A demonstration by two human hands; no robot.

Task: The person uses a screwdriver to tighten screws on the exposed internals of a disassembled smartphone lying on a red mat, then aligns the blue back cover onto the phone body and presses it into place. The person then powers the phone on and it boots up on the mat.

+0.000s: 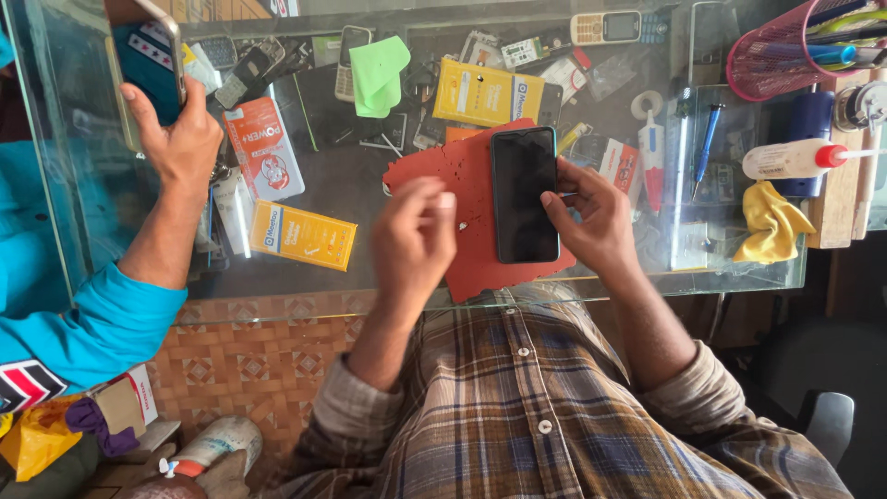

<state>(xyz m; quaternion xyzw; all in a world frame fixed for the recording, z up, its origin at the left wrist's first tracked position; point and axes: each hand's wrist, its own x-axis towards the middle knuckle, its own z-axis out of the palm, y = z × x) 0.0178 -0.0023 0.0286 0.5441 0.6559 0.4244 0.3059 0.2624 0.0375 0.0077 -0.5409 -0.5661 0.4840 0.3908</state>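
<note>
A black smartphone lies screen up on a red mat on the glass counter. My right hand rests against the phone's right edge, fingers curled around it. My left hand hovers just left of the phone over the mat, fingers loosely bent with fingertips pinched together; whether it holds something small is unclear.
Another person in a turquoise sleeve holds up a phone at the left. Yellow boxes, a green cloth, a yellow cloth, a glue bottle, a pink pen basket and old handsets crowd the counter.
</note>
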